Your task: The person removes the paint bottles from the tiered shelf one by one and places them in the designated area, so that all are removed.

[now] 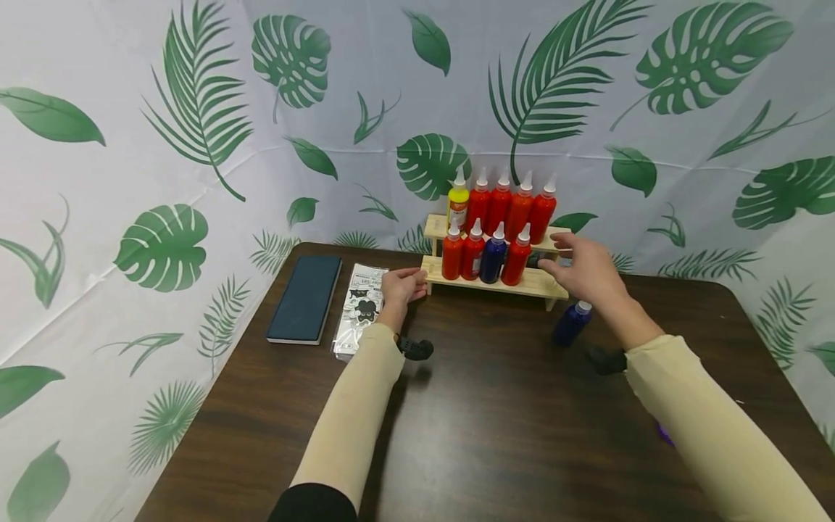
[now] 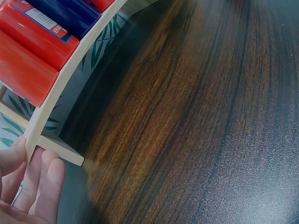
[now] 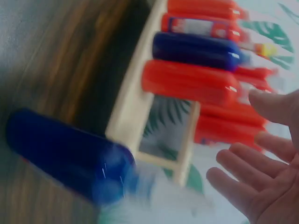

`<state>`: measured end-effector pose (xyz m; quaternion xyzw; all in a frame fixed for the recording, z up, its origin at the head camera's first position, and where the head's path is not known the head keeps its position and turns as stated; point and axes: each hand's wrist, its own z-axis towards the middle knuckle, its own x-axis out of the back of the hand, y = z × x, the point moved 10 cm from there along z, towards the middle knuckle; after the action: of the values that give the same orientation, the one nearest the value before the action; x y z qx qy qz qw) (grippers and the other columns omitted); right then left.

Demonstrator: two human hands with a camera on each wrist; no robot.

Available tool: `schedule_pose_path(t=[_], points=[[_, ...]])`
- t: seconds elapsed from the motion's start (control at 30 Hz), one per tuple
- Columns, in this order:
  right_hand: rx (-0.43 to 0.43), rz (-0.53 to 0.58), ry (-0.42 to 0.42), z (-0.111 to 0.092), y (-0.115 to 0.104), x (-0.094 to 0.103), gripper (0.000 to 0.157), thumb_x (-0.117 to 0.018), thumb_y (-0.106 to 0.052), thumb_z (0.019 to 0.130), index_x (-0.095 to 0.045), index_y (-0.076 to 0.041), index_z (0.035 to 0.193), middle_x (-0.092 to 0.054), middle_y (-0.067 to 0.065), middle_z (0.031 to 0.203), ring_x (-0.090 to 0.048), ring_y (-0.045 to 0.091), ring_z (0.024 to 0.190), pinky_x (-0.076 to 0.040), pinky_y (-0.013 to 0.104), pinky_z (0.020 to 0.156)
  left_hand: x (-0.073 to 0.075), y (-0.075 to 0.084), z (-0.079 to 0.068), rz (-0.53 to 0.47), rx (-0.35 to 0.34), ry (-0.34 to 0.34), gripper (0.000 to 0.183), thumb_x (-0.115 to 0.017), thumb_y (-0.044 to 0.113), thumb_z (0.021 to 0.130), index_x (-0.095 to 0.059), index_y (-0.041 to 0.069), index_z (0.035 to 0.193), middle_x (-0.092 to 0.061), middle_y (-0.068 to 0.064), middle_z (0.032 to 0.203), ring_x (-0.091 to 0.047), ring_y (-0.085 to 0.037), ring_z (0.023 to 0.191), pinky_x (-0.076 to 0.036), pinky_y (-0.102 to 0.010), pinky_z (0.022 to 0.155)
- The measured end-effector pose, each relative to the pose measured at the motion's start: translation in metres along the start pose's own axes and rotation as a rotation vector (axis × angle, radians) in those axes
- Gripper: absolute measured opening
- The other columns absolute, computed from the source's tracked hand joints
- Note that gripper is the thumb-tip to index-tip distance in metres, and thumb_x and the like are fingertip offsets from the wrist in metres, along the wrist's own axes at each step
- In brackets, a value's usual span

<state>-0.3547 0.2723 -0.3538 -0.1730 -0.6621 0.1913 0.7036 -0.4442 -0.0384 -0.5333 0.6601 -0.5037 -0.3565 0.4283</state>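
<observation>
A two-step wooden rack [image 1: 541,283] stands at the back of the table, holding several red squeeze bottles [image 1: 517,259], a blue bottle [image 1: 493,257] on the lower step and a yellow bottle [image 1: 458,201] on the upper one. My left hand [image 1: 403,286] pinches the rack's left end between thumb and fingers, as the left wrist view also shows. Near the rack's right end my right hand [image 1: 583,268] hovers with spread fingers and nothing in it. Another blue bottle [image 3: 65,154] with a white nozzle stands on the table, just below that hand.
Left of the rack lie a dark blue notebook [image 1: 305,299] and a clear packet with black cartoon prints [image 1: 362,308]. A small purple item [image 1: 664,433] is partly hidden by the right sleeve. A leaf-patterned cloth [image 1: 365,65] hangs right behind the table.
</observation>
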Motion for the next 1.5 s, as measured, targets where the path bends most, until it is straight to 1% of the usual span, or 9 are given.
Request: schedule_pose_path(t=[0.1,0.17,0.33,0.53,0.87,1.03,1.2,1.33,1.5], points=[[-0.04,0.046,-0.014,0.014,0.001,-0.018,0.061,-0.063,-0.032,0.093,-0.041,-0.002,0.141,-0.052,0.025,0.133,-0.052,0.042,0.118,-0.044,0.059,0.096,0.0,-0.001,-0.002,0.007,0.001,0.0,0.019,-0.076,0.008,0.082,-0.073,0.002,0.1,-0.072,-0.016,0.084,-0.071,-0.023,0.071,-0.06,-0.031,0.06],[-0.057,0.073,-0.012,0.021,0.003,-0.029,0.061,-0.063,-0.03,0.093,-0.041,-0.001,0.141,-0.054,0.026,0.13,-0.054,0.042,0.115,-0.044,0.058,0.097,-0.001,0.0,-0.003,0.012,-0.006,-0.003,0.019,-0.076,0.008,0.082,-0.073,0.001,0.1,-0.072,-0.016,0.084,-0.071,-0.023,0.071,-0.06,-0.031,0.06],[-0.09,0.16,0.016,0.029,0.005,-0.05,0.065,-0.064,-0.03,0.092,-0.036,-0.001,0.144,-0.052,0.025,0.133,-0.053,0.041,0.117,-0.043,0.056,0.099,0.002,0.0,-0.005,0.01,-0.012,0.005,0.019,-0.076,0.007,0.081,-0.073,0.002,0.1,-0.072,-0.014,0.079,-0.071,-0.021,0.068,-0.059,-0.03,0.058],[-0.138,0.223,0.119,0.028,0.01,-0.058,0.063,-0.066,-0.026,0.091,-0.038,-0.004,0.143,-0.05,0.022,0.137,-0.05,0.04,0.12,-0.041,0.057,0.102,-0.002,0.003,-0.008,0.003,-0.039,-0.021,0.02,-0.076,0.008,0.082,-0.073,0.001,0.101,-0.073,-0.016,0.083,-0.07,-0.019,0.066,-0.06,-0.031,0.061],[-0.119,0.28,0.164,0.029,0.018,-0.065,0.058,-0.062,-0.027,0.094,-0.039,-0.003,0.141,-0.051,0.023,0.136,-0.048,0.04,0.123,-0.037,0.056,0.106,-0.007,0.007,-0.012,0.01,-0.04,-0.006,0.019,-0.075,0.007,0.082,-0.073,0.001,0.1,-0.072,-0.017,0.086,-0.07,-0.019,0.066,-0.06,-0.033,0.063],[-0.131,0.304,0.201,0.027,0.017,-0.061,0.059,-0.063,-0.03,0.093,-0.041,-0.004,0.141,-0.051,0.021,0.137,-0.049,0.038,0.124,-0.036,0.054,0.107,-0.006,0.006,-0.008,0.013,-0.022,0.002,0.019,-0.076,0.008,0.082,-0.073,0.002,0.099,-0.072,-0.015,0.082,-0.069,-0.018,0.063,-0.06,-0.031,0.059],[-0.086,0.321,0.242,0.021,0.001,-0.046,0.058,-0.064,-0.031,0.093,-0.043,-0.006,0.141,-0.053,0.019,0.134,-0.052,0.036,0.119,-0.041,0.052,0.103,-0.002,0.004,-0.004,0.006,-0.021,0.006,0.019,-0.076,0.008,0.081,-0.073,0.002,0.099,-0.072,-0.013,0.078,-0.07,-0.02,0.066,-0.059,-0.03,0.058],[-0.051,0.351,0.213,0.013,-0.012,-0.028,0.057,-0.064,-0.033,0.093,-0.045,-0.007,0.139,-0.056,0.019,0.13,-0.056,0.036,0.114,-0.048,0.05,0.096,-0.001,-0.001,-0.003,0.008,-0.002,0.003,0.02,-0.076,0.008,0.082,-0.073,0.002,0.1,-0.072,-0.013,0.077,-0.07,-0.02,0.065,-0.059,-0.029,0.057],[-0.043,0.356,0.182,-0.005,-0.016,0.004,0.062,-0.063,-0.038,0.092,-0.043,-0.007,0.141,-0.054,0.021,0.13,-0.056,0.039,0.114,-0.052,0.052,0.09,0.0,0.0,-0.003,0.006,-0.006,0.009,0.02,-0.076,0.009,0.082,-0.073,0.002,0.1,-0.072,-0.013,0.078,-0.068,-0.016,0.061,-0.059,-0.028,0.057]])
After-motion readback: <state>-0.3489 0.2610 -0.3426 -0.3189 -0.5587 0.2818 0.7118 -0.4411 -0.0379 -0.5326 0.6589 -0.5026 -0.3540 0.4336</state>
